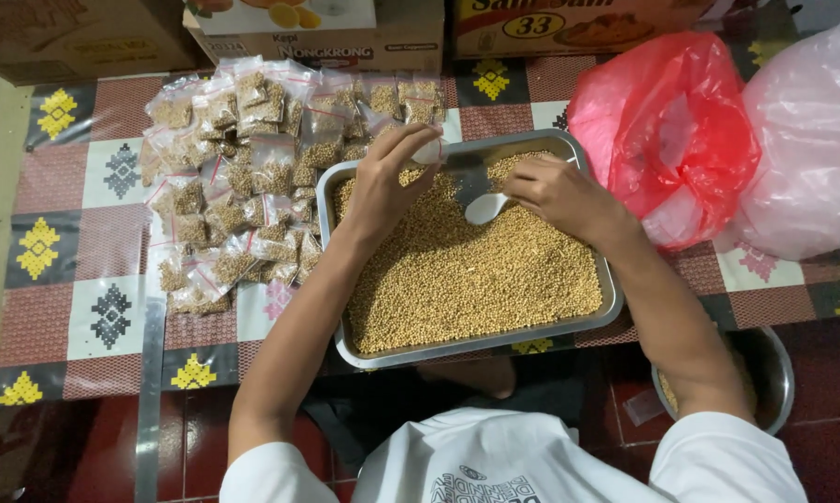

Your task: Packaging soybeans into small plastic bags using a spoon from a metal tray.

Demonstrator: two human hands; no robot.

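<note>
White short sleeves fill the bottom edge nearest the camera, both forearms reaching up toward twelve o'clock. Beyond them sits the shallow rectangular metal tray, heaped with small tan seeds, on the chequered red-and-black patterned surface. Over the tray's far end the left hand pinches a small clear plastic bag, fingers closed on its mouth. At three o'clock from it, the right hand is clamped on a white plastic spoon, bowl just above the seeds.

To fill neatly, I would judge it best to keep the bag's mouth held wide and low over the tray, so spilled seeds drop back in, and to take level spoonfuls.

At nine o'clock from the tray lies a pile of filled little clear packets. At two o'clock stand a red plastic bag and a pale pink one. Cardboard boxes line twelve o'clock; a round metal bowl sits at five o'clock, lower down.
</note>
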